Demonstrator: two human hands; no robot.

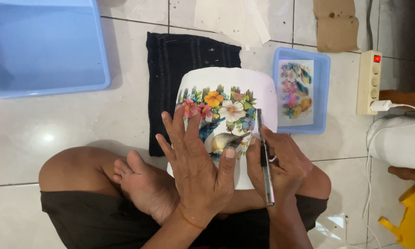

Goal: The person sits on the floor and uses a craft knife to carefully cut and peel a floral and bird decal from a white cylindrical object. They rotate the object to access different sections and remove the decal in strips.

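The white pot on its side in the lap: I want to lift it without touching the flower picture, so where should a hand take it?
Grip the white pot by its bare far end, from above. It lies on its side, the picture faces up, and the left hand covers its near part.

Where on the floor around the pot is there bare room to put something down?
Bare tile lies between the large blue tub, the black cloth and the person's knee. A narrower strip runs between the small blue tray and the power strip. The right edge is crowded with cable and a yellow object.
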